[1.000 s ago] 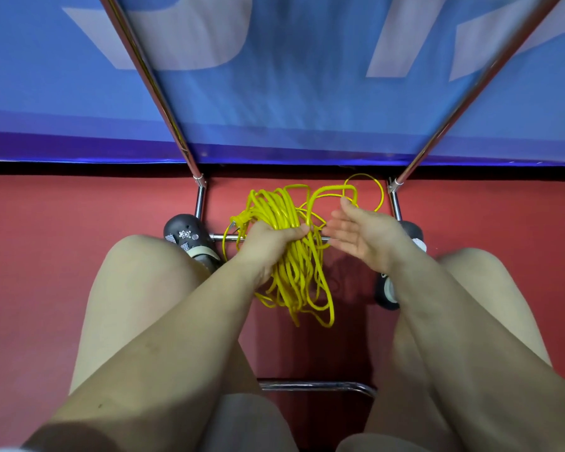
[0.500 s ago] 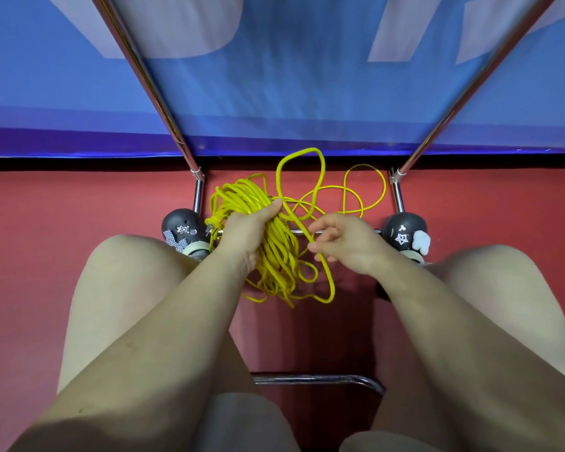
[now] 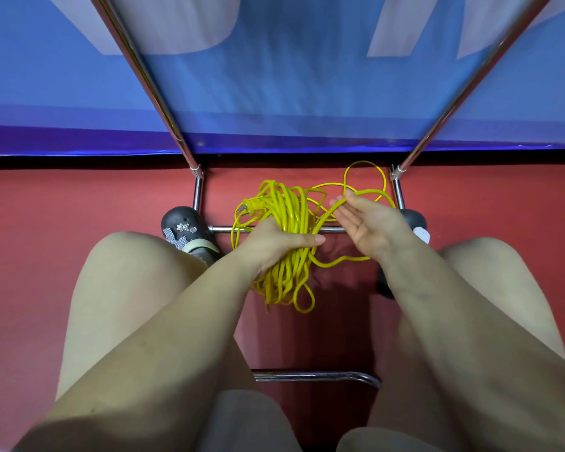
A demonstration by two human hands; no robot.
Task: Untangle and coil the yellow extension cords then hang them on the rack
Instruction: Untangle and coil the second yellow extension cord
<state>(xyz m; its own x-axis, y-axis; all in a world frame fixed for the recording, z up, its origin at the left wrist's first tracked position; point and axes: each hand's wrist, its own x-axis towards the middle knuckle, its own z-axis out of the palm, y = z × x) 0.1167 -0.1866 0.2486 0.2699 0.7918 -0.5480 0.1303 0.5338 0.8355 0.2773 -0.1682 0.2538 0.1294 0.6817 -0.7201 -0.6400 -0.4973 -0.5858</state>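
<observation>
Left hand (image 3: 276, 244) wrapped round one bundled yellow cord (image 3: 287, 220), held low between knees. Right hand (image 3: 371, 223) palm-up, fingers relaxed, loose strand lying across fingertips. Two rack poles (image 3: 150, 83).

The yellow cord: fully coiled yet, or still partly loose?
Partly loose. The left hand grips a coiled bundle of the yellow cord, but loose loops trail past the right hand.

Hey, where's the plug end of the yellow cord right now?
In the head view, the plug sticks out at the upper left of the yellow coil, just above the left hand gripping it.
</observation>
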